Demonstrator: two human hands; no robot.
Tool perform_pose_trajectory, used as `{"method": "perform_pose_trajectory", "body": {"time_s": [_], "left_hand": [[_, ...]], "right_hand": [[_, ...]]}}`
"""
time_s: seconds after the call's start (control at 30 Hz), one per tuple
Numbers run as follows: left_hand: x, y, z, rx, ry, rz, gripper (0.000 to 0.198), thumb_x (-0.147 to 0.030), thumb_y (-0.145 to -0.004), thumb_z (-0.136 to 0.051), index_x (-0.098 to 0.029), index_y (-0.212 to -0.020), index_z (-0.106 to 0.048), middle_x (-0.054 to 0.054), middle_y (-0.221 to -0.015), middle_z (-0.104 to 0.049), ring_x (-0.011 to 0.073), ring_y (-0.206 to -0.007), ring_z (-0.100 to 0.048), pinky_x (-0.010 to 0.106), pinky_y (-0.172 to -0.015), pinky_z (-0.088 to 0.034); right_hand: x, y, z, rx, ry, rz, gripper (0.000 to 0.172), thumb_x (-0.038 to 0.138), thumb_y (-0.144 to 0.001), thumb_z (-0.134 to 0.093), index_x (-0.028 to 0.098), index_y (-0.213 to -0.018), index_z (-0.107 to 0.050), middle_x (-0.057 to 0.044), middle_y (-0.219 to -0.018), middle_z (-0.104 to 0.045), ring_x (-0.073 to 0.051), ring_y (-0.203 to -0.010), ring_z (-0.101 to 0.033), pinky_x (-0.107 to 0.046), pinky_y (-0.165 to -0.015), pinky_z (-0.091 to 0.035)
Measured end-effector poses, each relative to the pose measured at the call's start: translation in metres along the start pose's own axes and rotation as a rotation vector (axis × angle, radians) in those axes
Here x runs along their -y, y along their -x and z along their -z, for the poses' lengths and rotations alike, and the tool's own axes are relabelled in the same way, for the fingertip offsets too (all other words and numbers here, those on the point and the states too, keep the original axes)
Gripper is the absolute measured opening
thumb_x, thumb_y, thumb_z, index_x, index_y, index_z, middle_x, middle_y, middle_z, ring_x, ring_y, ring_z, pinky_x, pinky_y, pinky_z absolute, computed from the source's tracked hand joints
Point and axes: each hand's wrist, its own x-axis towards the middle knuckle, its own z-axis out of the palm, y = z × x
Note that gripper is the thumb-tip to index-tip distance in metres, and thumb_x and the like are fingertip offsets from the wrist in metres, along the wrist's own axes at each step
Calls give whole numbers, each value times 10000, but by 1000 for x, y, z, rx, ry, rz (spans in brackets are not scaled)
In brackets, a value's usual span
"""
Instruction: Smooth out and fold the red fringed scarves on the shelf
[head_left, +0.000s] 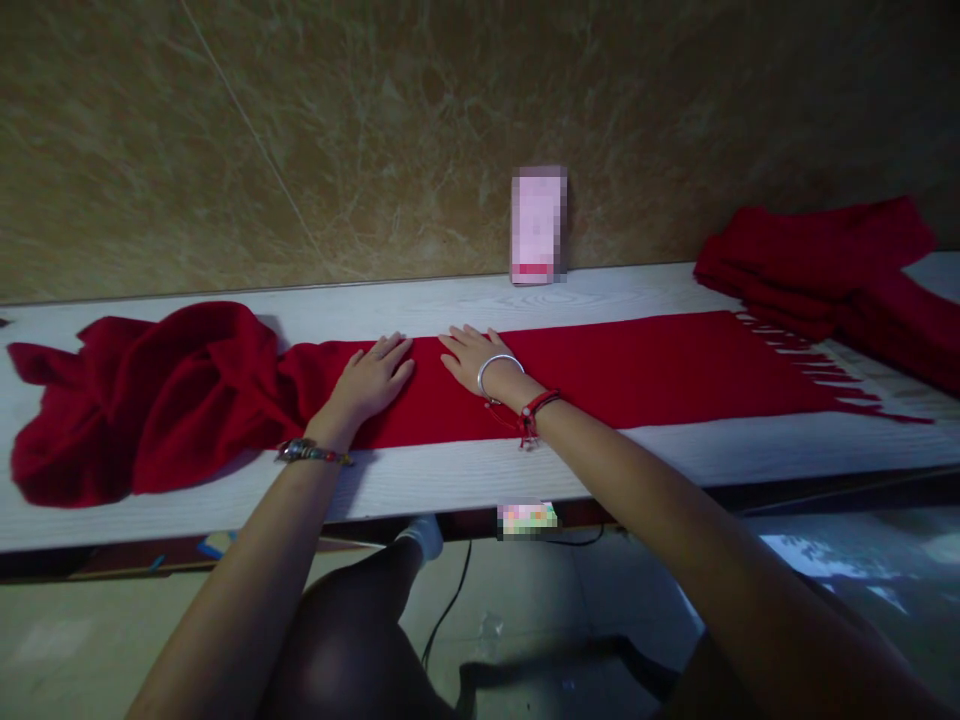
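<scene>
Head view: a red scarf (645, 370) lies along the surface (420, 480), between its back and front edges. Its middle is flat. On the left it bunches up in a soft heap (187, 400); on the right its fringe (821, 375) sticks out. The left hand (375, 378) lies palm down on the scarf, next to the heap. The right hand (474, 358) lies palm down just beside it. Both have their fingers stretched out and grip nothing. By the back edge, on the right, sits a red pile (814, 265) of cloth. A pink thing (535, 225), too blurry to read, stands at the back edge. The scarf looks light, soft and floppy, so it should not break, but it may wrinkle if pushed. Its long sides look best to pinch; the thin fringe could tangle.
</scene>
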Motion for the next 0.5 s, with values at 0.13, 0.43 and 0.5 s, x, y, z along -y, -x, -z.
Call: {"method": "perform_pose_trajectory", "body": {"time_s": [0.13,0.43,0.5], "left_hand": [[-1,0,1,4,-24,14,540,-340,-931,-235,-174,-1434,-340,74,-1520,-285,243,-1396,-254,468,-1109,-253],[-1,0,-1,6,-41,13,531,-331,-949,-219,-164,-1444,-313,74,-1527,-263,230,-1400,-242,448,-1113,-254],[-1,0,0,13,-40,18,530,-333,-950,-216,-172,-1445,-312,67,-1529,-261,223,-1402,-239,441,-1116,-249]], "right_hand": [[3,4,7,17,22,-6,452,290,-946,-381,167,-1377,-436,-108,-1497,-338,-247,-1386,-280,-529,-1128,-188],[29,32,12,42,81,-12,530,407,-958,-313,174,-1433,-345,-80,-1538,-252,-258,-1410,-209,-560,-1121,-162],[26,42,14,114,99,-12,549,420,-956,-296,187,-1452,-308,-65,-1545,-231,-266,-1414,-192,-565,-1120,-161]]}}
